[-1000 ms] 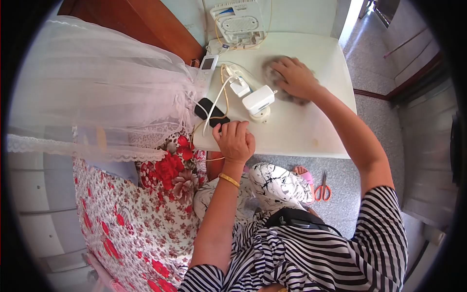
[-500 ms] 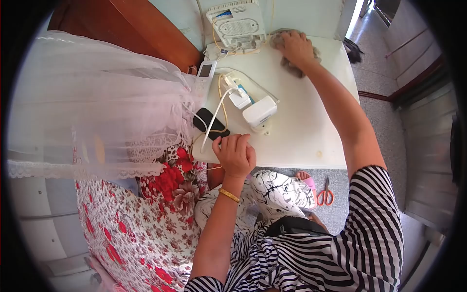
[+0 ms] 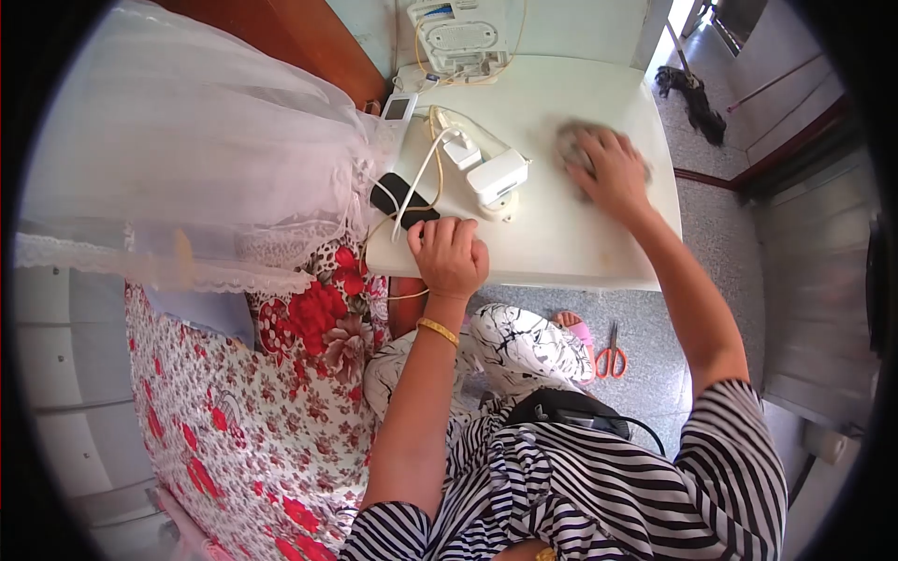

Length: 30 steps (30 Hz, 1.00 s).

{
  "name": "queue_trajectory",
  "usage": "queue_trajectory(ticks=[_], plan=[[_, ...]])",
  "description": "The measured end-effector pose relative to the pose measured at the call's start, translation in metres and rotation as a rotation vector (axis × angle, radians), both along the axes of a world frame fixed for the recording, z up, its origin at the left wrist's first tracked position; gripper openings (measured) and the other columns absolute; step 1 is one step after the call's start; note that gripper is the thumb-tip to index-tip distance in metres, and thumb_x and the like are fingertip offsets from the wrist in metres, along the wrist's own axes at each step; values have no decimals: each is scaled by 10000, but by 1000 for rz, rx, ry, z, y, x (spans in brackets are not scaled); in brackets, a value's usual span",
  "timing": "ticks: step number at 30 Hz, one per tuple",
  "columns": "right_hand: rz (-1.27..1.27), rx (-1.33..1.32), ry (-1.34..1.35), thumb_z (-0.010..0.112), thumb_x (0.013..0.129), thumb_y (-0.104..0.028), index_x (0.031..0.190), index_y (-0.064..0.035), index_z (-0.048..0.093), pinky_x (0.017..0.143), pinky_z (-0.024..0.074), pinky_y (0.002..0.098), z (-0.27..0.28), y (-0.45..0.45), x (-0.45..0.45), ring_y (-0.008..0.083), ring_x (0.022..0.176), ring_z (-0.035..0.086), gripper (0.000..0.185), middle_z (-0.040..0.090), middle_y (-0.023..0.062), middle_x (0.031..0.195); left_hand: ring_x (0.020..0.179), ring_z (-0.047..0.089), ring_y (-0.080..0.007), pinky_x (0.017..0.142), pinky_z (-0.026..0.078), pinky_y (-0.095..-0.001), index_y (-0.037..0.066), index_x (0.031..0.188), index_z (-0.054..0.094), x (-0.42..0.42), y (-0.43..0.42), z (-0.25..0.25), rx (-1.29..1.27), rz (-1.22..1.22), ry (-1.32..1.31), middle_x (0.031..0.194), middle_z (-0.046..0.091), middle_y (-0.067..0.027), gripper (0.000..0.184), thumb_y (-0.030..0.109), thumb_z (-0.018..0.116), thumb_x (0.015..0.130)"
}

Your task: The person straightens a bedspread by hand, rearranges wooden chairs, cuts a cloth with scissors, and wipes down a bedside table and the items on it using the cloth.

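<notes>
A crumpled grey-brown cloth [image 3: 572, 142] lies under my right hand [image 3: 615, 173] on the right part of the white tabletop [image 3: 580, 238]. The fingers are bent over the cloth and slightly blurred. My left hand [image 3: 452, 257] rests on the near edge of the table, its fingers lightly bent and nothing seen in them. Just beyond those fingers is a flat black device [image 3: 404, 203], partly crossed by cables. A white power adapter [image 3: 499, 178] and a white plug [image 3: 462, 151] sit on a power strip in the middle of the table.
A white router [image 3: 461, 37] leans against the wall at the back, and a white handset [image 3: 399, 107] lies at the left. Sheer curtain [image 3: 234, 140] hangs over the floral bedding [image 3: 281, 402]. Orange-handled scissors [image 3: 611, 361] lie on the floor. A dark mop head [image 3: 694, 103] is beyond the table.
My right hand has moved with the cloth from the back edge toward the right side and nearer to me. My left hand stays at the table's near edge. The view has shifted slightly.
</notes>
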State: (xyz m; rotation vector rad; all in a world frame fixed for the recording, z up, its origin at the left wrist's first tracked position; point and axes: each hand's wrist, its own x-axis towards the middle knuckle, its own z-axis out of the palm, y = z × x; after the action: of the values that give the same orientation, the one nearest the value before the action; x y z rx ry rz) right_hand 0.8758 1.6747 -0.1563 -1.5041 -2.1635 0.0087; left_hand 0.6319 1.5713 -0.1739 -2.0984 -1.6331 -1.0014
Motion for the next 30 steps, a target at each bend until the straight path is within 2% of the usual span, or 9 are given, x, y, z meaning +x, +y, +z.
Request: queue_trajectory(ticks=[3, 6, 10, 17, 18, 22, 23, 25, 30], plan=[[-34, -59, -39, 669, 720, -273, 1088, -152, 544, 883, 358, 442, 16, -91, 26, 318, 1086, 436, 408, 497, 104, 1155, 722, 495, -227, 848, 308, -394, 95, 790, 596, 0, 0, -2, -1, 9, -7, 774, 540, -39, 160, 90, 503, 659], [-108, -131, -153, 672, 719, -246, 1088, -152, 543, 885, 355, 442, 24, -122, 44, 319, 1088, 433, 402, 496, 103, 1153, 712, 502, -220, 856, 306, -391, 98, 782, 604, 1, -1, -1, -11, 20, -9, 764, 548, -33, 158, 87, 506, 658], [-206, -93, -138, 624, 775, -243, 1116, -153, 534, 902, 348, 441, 21, -53, 53, 327, 1102, 426, 364, 494, 109, 1171, 702, 505, -215, 862, 302, -391, 102, 774, 611, 1, 0, -1, -6, 4, -27, 752, 551, -25, 156, 87, 506, 660], [-447, -20, -173, 563, 794, -425, 1212, -194, 492, 876, 412, 466, -29, 158, 85, 389, 1059, 485, 483, 502, 178, 1178, 722, 497, -189, 879, 265, -388, 134, 804, 601, 0, -1, 0, -40, 8, 14, 771, 542, -5, 193, 82, 490, 654], [-450, -32, -174, 563, 794, -425, 1212, -194, 492, 876, 412, 466, -30, 164, 83, 389, 1059, 485, 483, 502, 178, 1178, 722, 497, -189, 879, 265, -388, 134, 804, 601, -1, -1, -2, -52, 4, 15, 771, 542, -5, 193, 82, 490, 654], [-490, -459, 292, 596, 789, -389, 1148, -119, 523, 954, 372, 404, 18, 172, 61, 323, 1204, 396, 455, 398, 179, 1322, 708, 479, -199, 858, 284, -402, 130, 789, 586, -3, 2, -3, -11, -4, 31, 747, 511, -9, 156, 111, 513, 653], [-506, -460, 284, 596, 789, -389, 1148, -119, 523, 954, 372, 404, 6, 176, 73, 323, 1204, 396, 455, 398, 179, 1322, 709, 480, -198, 858, 284, -401, 129, 788, 585, -1, 1, -3, -1, -5, 34, 748, 511, -8, 153, 110, 512, 655], [-479, -94, -120, 538, 779, -499, 1230, -167, 478, 892, 412, 454, -25, 192, 95, 370, 1046, 522, 563, 522, 216, 1131, 719, 492, -198, 861, 283, -399, 127, 816, 588, -1, 0, -3, -10, -11, 33, 754, 524, -10, 174, 96, 500, 669], [-459, -162, -21, 577, 763, -440, 1280, -215, 421, 899, 427, 427, -23, 133, 99, 375, 1064, 514, 585, 494, 208, 1170, 723, 498, -210, 861, 290, -397, 116, 801, 590, -1, -1, -1, -1, -6, -1, 762, 535, -21, 153, 85, 500, 681]])
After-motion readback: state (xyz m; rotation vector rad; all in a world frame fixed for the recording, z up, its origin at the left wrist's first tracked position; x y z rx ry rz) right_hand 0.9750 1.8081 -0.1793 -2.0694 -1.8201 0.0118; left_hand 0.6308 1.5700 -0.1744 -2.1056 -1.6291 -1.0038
